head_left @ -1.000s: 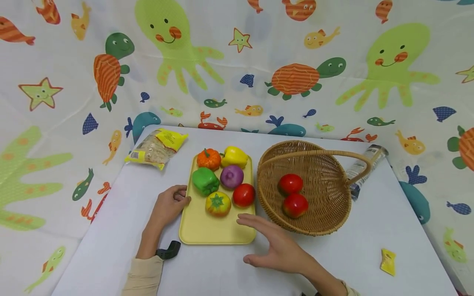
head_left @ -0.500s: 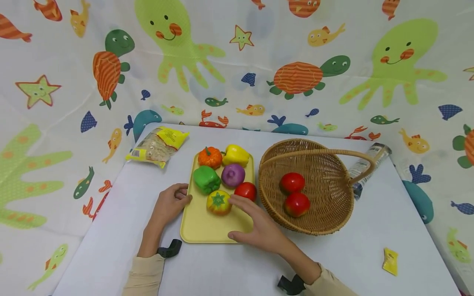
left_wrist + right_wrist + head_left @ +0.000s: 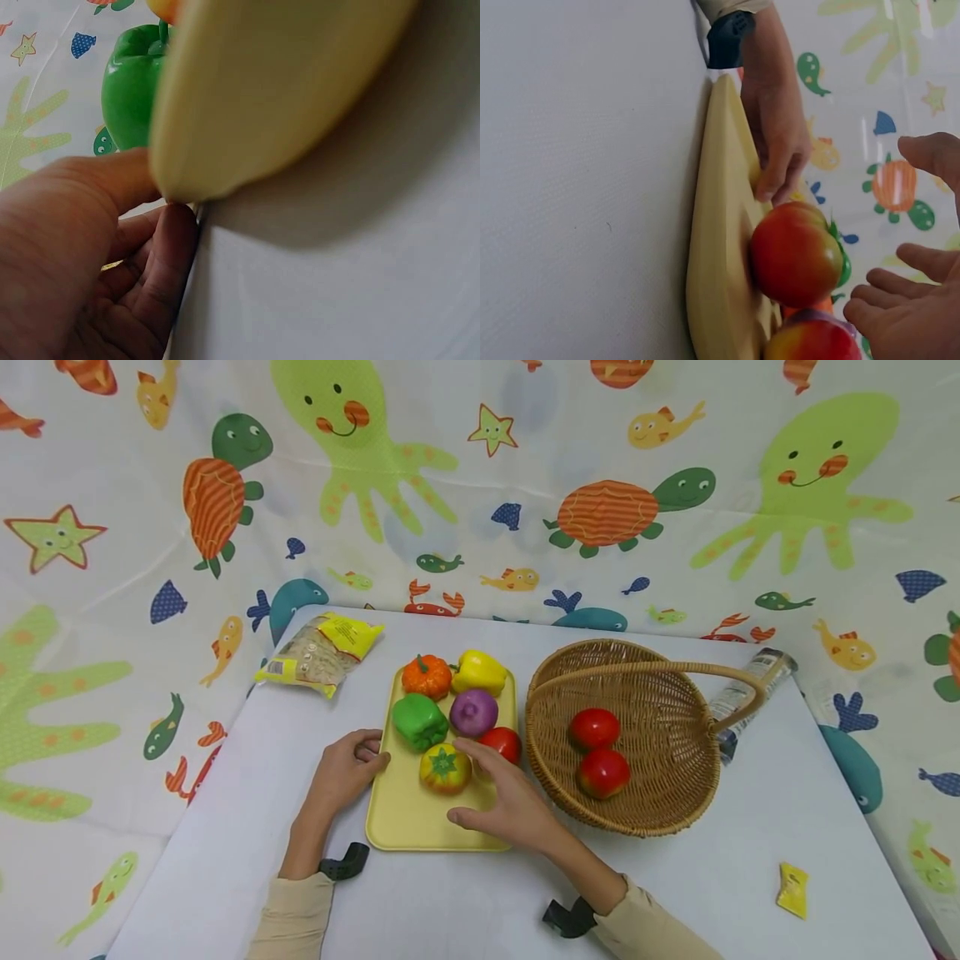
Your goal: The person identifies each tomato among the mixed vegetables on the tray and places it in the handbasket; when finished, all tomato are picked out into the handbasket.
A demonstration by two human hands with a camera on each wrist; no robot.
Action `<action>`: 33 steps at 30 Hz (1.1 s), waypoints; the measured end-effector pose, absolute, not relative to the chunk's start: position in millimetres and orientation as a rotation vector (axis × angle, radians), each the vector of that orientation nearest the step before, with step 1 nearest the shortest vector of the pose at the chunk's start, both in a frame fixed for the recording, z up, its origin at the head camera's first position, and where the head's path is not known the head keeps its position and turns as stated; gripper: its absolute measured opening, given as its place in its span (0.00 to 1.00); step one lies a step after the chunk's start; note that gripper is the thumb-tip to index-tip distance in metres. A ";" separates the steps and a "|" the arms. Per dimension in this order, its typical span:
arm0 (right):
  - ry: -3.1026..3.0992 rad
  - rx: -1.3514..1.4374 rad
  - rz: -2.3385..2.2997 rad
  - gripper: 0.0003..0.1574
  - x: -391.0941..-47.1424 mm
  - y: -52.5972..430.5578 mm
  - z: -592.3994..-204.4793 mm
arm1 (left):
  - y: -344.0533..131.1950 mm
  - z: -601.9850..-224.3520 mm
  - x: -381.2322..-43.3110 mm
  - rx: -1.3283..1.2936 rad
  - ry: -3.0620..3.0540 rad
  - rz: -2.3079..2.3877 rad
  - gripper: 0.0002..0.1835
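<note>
My left hand (image 3: 348, 768) pinches the left rim of a yellow tray (image 3: 405, 827), fingers curled at its edge in the left wrist view. On the tray lie a mottled yellow-red tomato (image 3: 446, 769) with a green star-shaped top, a green bell pepper (image 3: 419, 722), a small orange pumpkin (image 3: 427, 677), a yellow bell pepper (image 3: 480, 672), a purple onion (image 3: 473, 712) and a red fruit (image 3: 504, 743). Over the tray's right side hangs my right hand (image 3: 513, 802), thumb and fingers spread beside the mottled tomato, holding nothing. It partly hides the red fruit.
A wicker basket (image 3: 675, 760) with two red fruits (image 3: 603, 773) and an arched handle stands right of the tray. Behind it lies a silvery pack (image 3: 757, 685). A yellow bag (image 3: 322, 652) sits back left, and a small yellow packet (image 3: 792, 890) front right.
My right hand has moved left from the tray's front right corner to above the tray, beside the mottled tomato. My left hand stays on the rim.
</note>
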State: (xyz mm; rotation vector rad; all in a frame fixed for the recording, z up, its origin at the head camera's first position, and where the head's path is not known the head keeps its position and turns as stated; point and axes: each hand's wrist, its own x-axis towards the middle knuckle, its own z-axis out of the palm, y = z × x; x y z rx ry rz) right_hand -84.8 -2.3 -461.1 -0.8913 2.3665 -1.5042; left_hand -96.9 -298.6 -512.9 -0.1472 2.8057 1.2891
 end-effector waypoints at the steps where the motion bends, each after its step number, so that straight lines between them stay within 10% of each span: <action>1: 2.375 -0.890 -1.495 0.52 -85.3 -3.1 -462.0 | -298.4 -513.1 -97.1 -0.148 2.805 1.290 0.24; 33: 2.477 -0.859 -1.323 0.51 -94.0 -22.8 -483.0 | -298.3 -515.0 -97.7 -0.157 2.820 1.293 0.23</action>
